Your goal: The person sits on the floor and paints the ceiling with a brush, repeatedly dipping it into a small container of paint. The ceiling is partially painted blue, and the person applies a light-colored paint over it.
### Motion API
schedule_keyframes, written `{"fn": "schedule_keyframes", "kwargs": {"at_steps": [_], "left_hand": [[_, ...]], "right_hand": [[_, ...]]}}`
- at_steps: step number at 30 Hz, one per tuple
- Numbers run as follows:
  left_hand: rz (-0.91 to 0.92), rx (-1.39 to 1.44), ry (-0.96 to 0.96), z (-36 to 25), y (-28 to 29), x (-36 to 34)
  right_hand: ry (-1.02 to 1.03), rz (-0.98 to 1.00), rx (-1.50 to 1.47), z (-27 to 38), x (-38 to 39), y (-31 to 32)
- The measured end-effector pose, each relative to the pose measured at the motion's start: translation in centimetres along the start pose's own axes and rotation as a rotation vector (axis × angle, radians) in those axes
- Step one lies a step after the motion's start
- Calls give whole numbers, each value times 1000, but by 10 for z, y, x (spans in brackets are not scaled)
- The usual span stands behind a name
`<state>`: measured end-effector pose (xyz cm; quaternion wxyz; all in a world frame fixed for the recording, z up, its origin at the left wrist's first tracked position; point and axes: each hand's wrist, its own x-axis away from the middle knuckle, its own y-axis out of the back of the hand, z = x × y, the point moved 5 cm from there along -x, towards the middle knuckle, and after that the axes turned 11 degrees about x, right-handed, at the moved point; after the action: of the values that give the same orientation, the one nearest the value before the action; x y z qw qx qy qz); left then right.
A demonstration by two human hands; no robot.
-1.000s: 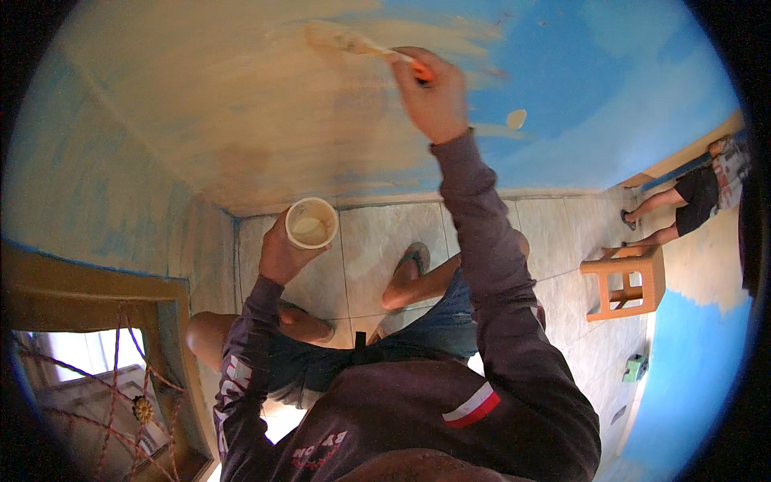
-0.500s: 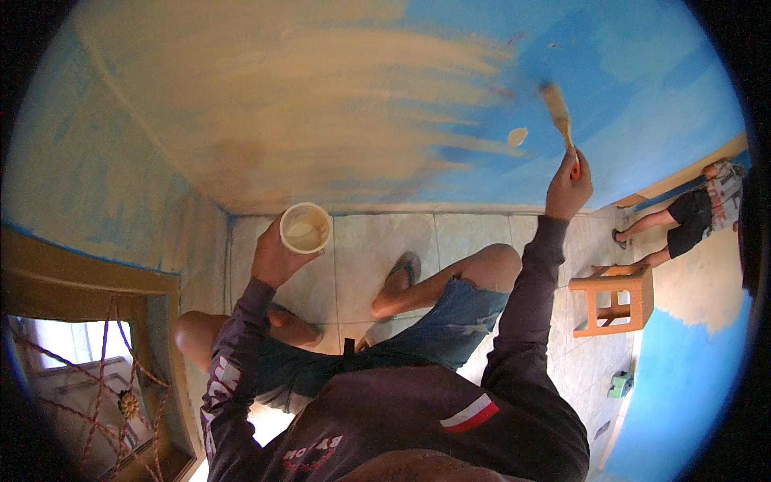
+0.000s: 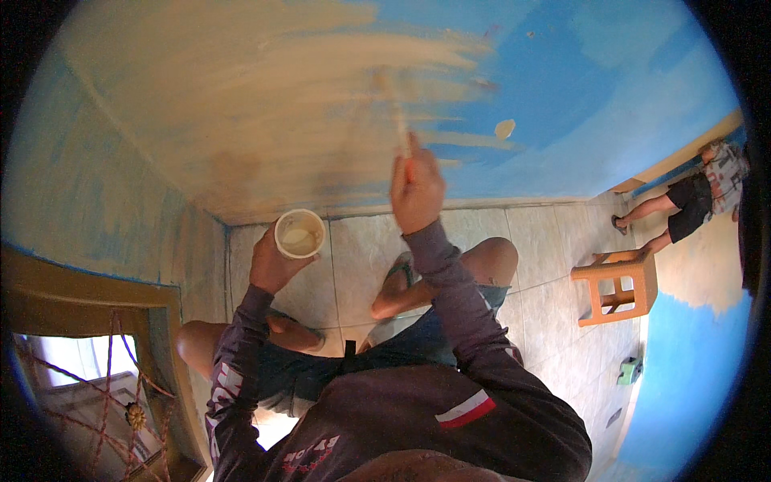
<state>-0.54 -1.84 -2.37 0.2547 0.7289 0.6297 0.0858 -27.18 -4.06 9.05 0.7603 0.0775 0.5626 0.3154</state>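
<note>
My left hand (image 3: 273,263) is wrapped round a white paint tub (image 3: 299,234), which holds some cream-coloured paint. It is held above the tiled floor, near the foot of the wall. In my right hand (image 3: 418,191) is a paintbrush (image 3: 399,112), gripped by its handle and blurred by motion. Its bristle end is at the wall (image 3: 321,120), over the cream-painted part. Cream streaks run across into the blue area on the right. A cream blob (image 3: 504,128) sits on the blue.
An orange plastic stool (image 3: 614,287) stands on the tiles to the right. Beyond it is another person (image 3: 689,210) in black shorts. A green object (image 3: 630,370) lies by the right wall. At lower left, twisted cords cross a brown-framed opening (image 3: 88,297).
My right hand has swept the paintbrush left across the wall, from the blue area to the cream one. My left hand still holds the tub in nearly the same place.
</note>
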Motion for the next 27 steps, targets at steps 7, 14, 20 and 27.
{"fn": "schedule_keyframes", "kwargs": {"at_steps": [7,14,20,27], "left_hand": [[-20,13,-50,-3,4,0],[-38,17,-42,-1,8,2],[-30,33,-37,-1,4,1],[-28,12,-56,4,1,3]], "right_hand": [[102,317,-475,51,4,-39],[-62,245,-239,-37,-42,-25],[-190,101,-33,-144,-51,31],[-366,-132,212,-188,-21,87]]}}
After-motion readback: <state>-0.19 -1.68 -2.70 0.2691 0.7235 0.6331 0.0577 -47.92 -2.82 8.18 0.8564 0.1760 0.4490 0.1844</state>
